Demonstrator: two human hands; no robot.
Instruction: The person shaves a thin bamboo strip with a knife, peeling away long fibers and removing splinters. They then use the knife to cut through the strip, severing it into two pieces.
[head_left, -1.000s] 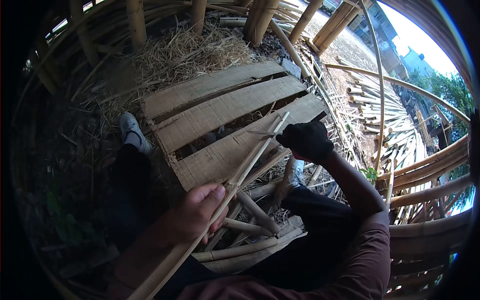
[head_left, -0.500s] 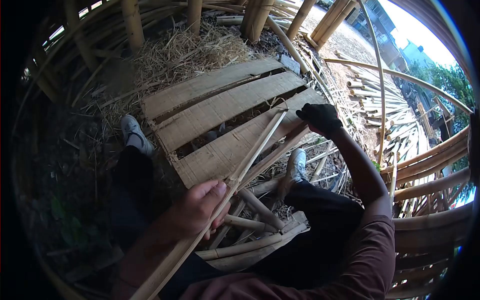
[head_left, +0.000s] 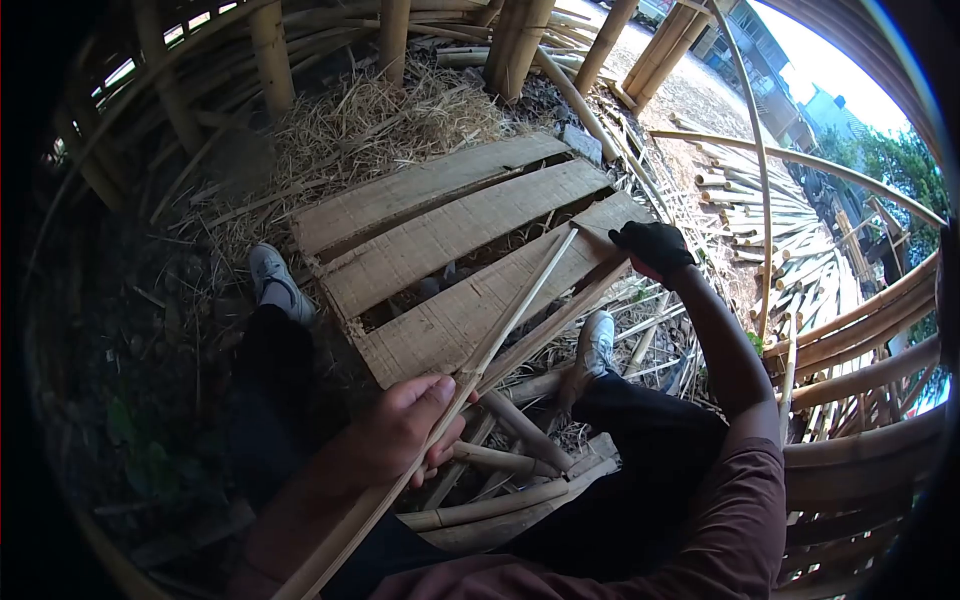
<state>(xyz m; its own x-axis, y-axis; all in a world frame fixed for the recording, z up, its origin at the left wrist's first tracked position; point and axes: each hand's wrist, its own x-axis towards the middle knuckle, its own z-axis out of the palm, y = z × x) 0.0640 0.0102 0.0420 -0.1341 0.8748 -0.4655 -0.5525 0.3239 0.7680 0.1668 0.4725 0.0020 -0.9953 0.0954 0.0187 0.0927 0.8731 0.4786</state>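
A long pale bamboo strip (head_left: 345, 545) runs up from the bottom edge through my left hand (head_left: 415, 425), whose thumb and fingers are closed round it. Just beyond my thumb it parts into two lengths. The thinner split length (head_left: 530, 295) points up over the planks with its tip free. Alongside it, the wider split length (head_left: 560, 325) reaches to my right hand (head_left: 652, 250), which wears a dark glove and is closed at its far end. The glove hides how the fingers hold that end, and a dark patch beside it is unclear.
A low slatted wooden platform (head_left: 450, 225) lies between my shoes, with straw (head_left: 390, 115) behind it. Bamboo poles (head_left: 515, 455) lie under my hands. Upright bamboo posts (head_left: 272, 60) stand at the back, a bamboo railing (head_left: 860, 370) at right, and cut bamboo pieces (head_left: 745, 200) outside.
My gloved right hand has moved slightly right and the gap between the two split lengths looks a little wider. A thin curl near the free tip no longer shows. My left hand keeps its grip.
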